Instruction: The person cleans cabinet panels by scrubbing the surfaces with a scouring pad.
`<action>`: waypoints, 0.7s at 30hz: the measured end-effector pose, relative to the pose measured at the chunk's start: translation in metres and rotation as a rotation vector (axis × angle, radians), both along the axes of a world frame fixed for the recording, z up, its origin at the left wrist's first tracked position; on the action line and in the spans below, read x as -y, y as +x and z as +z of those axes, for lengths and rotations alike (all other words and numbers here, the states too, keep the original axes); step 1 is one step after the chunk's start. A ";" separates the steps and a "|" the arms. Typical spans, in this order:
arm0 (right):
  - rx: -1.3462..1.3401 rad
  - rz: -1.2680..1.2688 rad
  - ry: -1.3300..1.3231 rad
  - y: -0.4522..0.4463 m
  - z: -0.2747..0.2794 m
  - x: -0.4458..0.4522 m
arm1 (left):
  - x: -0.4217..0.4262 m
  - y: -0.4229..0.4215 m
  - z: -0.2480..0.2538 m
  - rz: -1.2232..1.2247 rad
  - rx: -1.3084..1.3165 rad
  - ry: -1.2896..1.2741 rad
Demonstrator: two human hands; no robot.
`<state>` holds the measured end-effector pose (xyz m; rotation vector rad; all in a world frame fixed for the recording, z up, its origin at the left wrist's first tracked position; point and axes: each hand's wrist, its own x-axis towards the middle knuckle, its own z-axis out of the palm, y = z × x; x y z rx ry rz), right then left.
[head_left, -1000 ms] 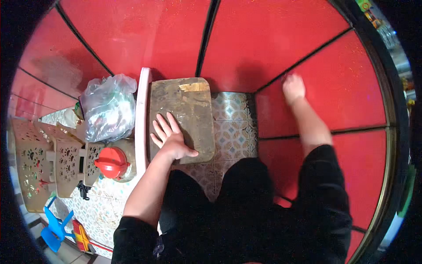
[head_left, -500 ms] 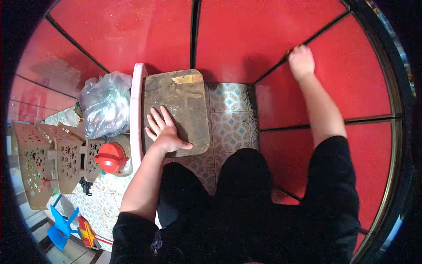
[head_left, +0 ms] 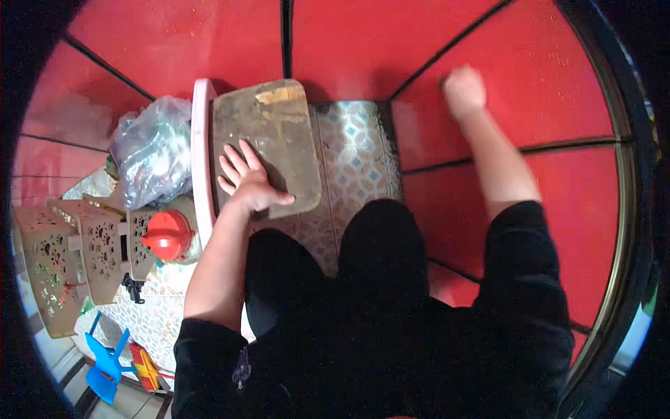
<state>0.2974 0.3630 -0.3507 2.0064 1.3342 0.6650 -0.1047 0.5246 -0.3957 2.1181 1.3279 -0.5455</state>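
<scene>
My left hand (head_left: 248, 185) lies on a worn brown wooden board (head_left: 279, 150) with its fingers spread. A pale pink edge (head_left: 202, 150) runs along the board's left side. My right hand (head_left: 465, 92) is closed in a fist at the red panelled wall (head_left: 551, 77), with the arm stretched forward. A small dark bit shows at the left of the fist, but what the fingers hold, if anything, is hidden.
Left of the board are a clear plastic bag (head_left: 155, 150), a red-lidded container (head_left: 168, 234) and beige baskets with paw-print holes (head_left: 101, 255). A blue chair-like item (head_left: 105, 366) and a red-yellow object (head_left: 145, 366) lie lower left. Patterned tiles (head_left: 352, 153) cover the floor.
The view has shifted, so the board and floor sit higher in it. My right fist has moved off the dark seam onto the red panel below it. My left hand stays on the board.
</scene>
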 end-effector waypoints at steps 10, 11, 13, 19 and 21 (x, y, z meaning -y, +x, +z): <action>-0.140 -0.100 -0.101 -0.067 -0.030 0.073 | -0.001 -0.002 -0.008 -0.004 -0.003 0.021; -0.065 -0.057 -0.130 -0.061 -0.030 0.074 | -0.002 -0.001 -0.008 -0.010 -0.014 0.021; 0.041 -0.068 -0.074 -0.052 -0.008 0.070 | -0.001 -0.003 -0.010 -0.013 -0.013 0.021; -0.003 0.137 0.379 -0.042 0.044 0.072 | -0.002 -0.001 -0.008 -0.012 -0.018 0.028; -0.172 -0.204 0.223 -0.042 -0.044 0.093 | -0.003 -0.001 -0.008 -0.010 -0.023 0.032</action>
